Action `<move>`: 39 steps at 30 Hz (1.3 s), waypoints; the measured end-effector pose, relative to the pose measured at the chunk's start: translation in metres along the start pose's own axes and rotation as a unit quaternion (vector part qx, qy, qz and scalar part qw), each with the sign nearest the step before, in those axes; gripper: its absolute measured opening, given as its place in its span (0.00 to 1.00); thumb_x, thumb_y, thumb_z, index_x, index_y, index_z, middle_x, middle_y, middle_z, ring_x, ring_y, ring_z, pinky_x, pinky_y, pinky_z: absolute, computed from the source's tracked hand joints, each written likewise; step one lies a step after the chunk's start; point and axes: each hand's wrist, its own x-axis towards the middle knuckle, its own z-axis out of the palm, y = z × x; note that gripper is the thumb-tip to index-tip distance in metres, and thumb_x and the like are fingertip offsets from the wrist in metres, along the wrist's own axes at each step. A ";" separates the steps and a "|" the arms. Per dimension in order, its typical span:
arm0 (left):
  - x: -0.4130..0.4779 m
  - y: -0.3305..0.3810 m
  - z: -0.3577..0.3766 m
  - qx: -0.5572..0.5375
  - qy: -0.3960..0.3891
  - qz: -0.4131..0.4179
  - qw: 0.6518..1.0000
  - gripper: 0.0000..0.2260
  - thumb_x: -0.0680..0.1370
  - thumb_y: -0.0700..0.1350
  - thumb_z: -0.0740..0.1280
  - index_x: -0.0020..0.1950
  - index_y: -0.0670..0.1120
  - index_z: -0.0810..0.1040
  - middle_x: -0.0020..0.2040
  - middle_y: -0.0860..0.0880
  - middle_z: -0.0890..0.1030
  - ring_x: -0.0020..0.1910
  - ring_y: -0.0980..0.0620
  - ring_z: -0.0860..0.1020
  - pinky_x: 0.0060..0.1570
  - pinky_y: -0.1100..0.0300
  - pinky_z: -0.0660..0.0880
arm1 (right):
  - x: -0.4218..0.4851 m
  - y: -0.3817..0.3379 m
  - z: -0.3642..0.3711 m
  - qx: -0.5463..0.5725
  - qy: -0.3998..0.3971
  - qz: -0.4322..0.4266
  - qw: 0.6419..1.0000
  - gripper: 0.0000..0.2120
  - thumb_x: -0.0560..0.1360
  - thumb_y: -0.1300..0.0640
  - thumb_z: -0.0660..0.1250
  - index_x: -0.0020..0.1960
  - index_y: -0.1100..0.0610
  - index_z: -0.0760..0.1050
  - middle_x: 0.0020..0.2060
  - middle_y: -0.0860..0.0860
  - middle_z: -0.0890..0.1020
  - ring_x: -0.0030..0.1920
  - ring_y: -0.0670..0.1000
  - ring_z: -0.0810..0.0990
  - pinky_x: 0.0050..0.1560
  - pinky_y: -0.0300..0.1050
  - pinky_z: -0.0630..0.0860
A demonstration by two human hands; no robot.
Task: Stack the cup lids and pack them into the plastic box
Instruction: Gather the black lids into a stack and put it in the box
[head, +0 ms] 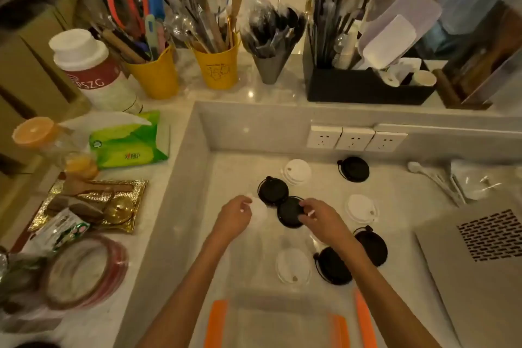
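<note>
Black and white round plastic cup lids are scattered singly over the pale marble surface (401, 206), so nothing is stacked yet. One black round lid (289, 212) is pinched at its edge by the curled fingers of the right hand (316, 216), apparently to lift it for stacking. A white round lid (258, 210) is gripped by the closed fingers of the left hand (236, 213), just beside a second black lid (272, 191). The clear plastic box with orange clips (282, 319) is kept nearest the person, seemingly empty and open, within easy reach for packing.
</note>
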 end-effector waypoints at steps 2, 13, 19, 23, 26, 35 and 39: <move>0.028 0.017 0.007 -0.048 -0.002 -0.038 0.998 0.17 0.81 0.40 0.60 0.70 0.43 0.74 0.66 0.42 0.78 0.62 0.43 0.78 0.60 0.54 0.75 | 0.036 -0.018 0.009 -0.053 0.014 -0.029 0.998 0.25 0.75 0.54 0.70 0.71 0.53 0.70 0.65 0.55 0.77 0.63 0.56 0.76 0.63 0.50 0.73; 0.081 0.034 0.026 -0.118 -0.101 -0.138 0.978 0.19 0.80 0.39 0.59 0.72 0.41 0.70 0.65 0.38 0.78 0.51 0.44 0.79 0.46 0.51 0.79 | 0.104 -0.030 0.070 -0.260 -0.001 -0.087 0.962 0.32 0.79 0.52 0.63 0.79 0.51 0.53 0.73 0.55 0.64 0.69 0.59 0.65 0.63 0.52 0.71; 0.070 0.032 0.024 -0.216 -0.123 -0.171 0.953 0.11 0.81 0.39 0.60 0.61 0.44 0.75 0.57 0.43 0.81 0.44 0.47 0.82 0.39 0.57 0.77 | 0.105 -0.030 0.064 -0.264 -0.027 -0.074 0.961 0.41 0.73 0.48 0.71 0.79 0.51 0.53 0.71 0.56 0.67 0.68 0.60 0.65 0.64 0.52 0.70; 0.064 0.029 0.021 -0.251 -0.034 -0.138 0.958 0.16 0.81 0.43 0.61 0.69 0.44 0.72 0.61 0.44 0.79 0.50 0.47 0.80 0.43 0.58 0.74 | 0.100 -0.039 0.041 -0.202 0.018 -0.067 0.977 0.42 0.71 0.47 0.73 0.78 0.51 0.55 0.71 0.56 0.68 0.69 0.60 0.65 0.65 0.52 0.69; 0.045 0.025 0.013 -0.317 -0.035 -0.115 0.941 0.20 0.83 0.55 0.60 0.70 0.47 0.73 0.62 0.47 0.80 0.51 0.52 0.79 0.45 0.58 0.74 | 0.080 -0.046 0.021 0.049 0.018 -0.034 0.998 0.43 0.64 0.41 0.78 0.73 0.50 0.64 0.66 0.53 0.74 0.65 0.56 0.71 0.67 0.52 0.70; -0.006 -0.002 0.009 -0.642 -0.211 -0.150 0.722 0.17 0.74 0.53 0.68 0.54 0.43 0.84 0.54 0.40 0.85 0.54 0.40 0.83 0.53 0.43 0.79 | 0.020 -0.049 0.018 0.148 -0.132 -0.133 0.971 0.27 0.69 0.40 0.73 0.65 0.43 0.74 0.58 0.44 0.80 0.56 0.46 0.79 0.59 0.50 0.78; -0.017 -0.023 -0.005 -0.724 -0.192 -0.142 0.647 0.24 0.77 0.59 0.64 0.65 0.44 0.77 0.65 0.41 0.78 0.66 0.37 0.74 0.58 0.42 0.75 | 0.041 -0.007 0.008 0.018 0.012 0.024 0.999 0.22 0.77 0.47 0.68 0.68 0.55 0.73 0.64 0.54 0.78 0.62 0.54 0.77 0.63 0.50 0.74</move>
